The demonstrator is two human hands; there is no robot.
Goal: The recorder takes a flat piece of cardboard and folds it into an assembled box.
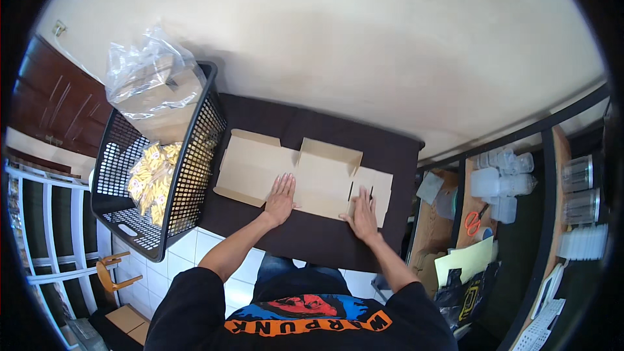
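A flattened brown cardboard box (318, 185) lies unfolded on the dark-covered table (305, 240), with some side flaps standing up along its far edge. My left hand (281, 200) rests flat on the middle of the cardboard, fingers stretched out towards the far side. On the right panel, near two dark slots, lies my right hand (363, 216), its fingers spread and pressing on the board. Neither hand grips anything.
Left of the table stands a black plastic basket (195, 149) holding small yellow packets (156, 175) and cardboard in a clear plastic bag (149, 78). Shelves at the right hold plastic containers (497, 182) and orange-handled scissors (473, 222). A wall (364, 39) rises behind the table.
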